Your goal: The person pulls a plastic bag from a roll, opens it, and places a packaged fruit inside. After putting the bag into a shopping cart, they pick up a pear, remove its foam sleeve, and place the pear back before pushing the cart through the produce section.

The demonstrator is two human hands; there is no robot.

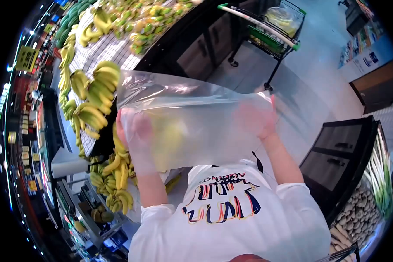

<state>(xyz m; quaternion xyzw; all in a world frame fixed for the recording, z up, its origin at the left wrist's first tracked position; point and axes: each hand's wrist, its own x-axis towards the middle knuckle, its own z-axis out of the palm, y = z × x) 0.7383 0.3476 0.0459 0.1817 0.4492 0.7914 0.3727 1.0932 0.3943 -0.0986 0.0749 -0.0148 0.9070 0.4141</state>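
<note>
A large translucent plastic bag (201,124) is stretched out sideways in front of my chest. At its left end my left hand (133,126) is closed on the bag, seen partly through the film. My right hand (258,118) grips the other end, also partly behind the film. A blurred yellow-green shape shows through the bag beside my left hand; I cannot tell whether it is inside or behind it. Bunches of bananas (101,85) lie on the display just left of the bag, and more bananas (120,170) hang below my left hand.
A shopping cart (270,32) with a bagged yellow item stands at the upper right. Bagged fruit (146,26) covers the upper display. A white roll (70,165) is at the left. Black cabinets (336,150), leeks (380,174) and root vegetables (360,209) are at the right.
</note>
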